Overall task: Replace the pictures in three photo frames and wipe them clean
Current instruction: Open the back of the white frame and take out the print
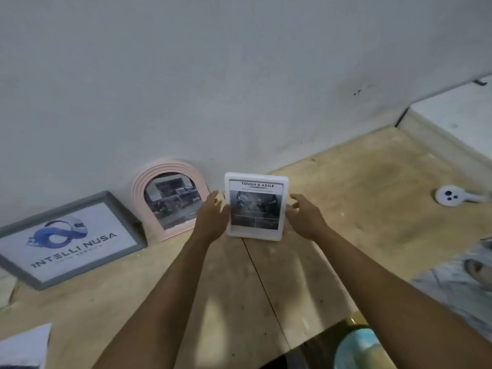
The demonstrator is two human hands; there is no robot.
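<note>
- Shows a white frame (257, 206) upright at picture centre on a wooden table (346, 209), close to the wall, headed "TOUGH & AGILE" over a dark grey photo.
- Flanks it with left hand (213, 218) and right hand (304, 218), fingers loose and spread, gripping nothing; contact with its edges unclear.
- Leaves photo details blurred.
- Clips a grey frame (69, 238) at the left edge, with a pink arched frame (170, 201) between it and the white one.

I see my left hand (213, 218) and right hand (306, 218) flanking the upright white frame (257, 206) on the wooden table (359, 195), fingers (214, 196) relaxed, seemingly just touching its edges.
</note>
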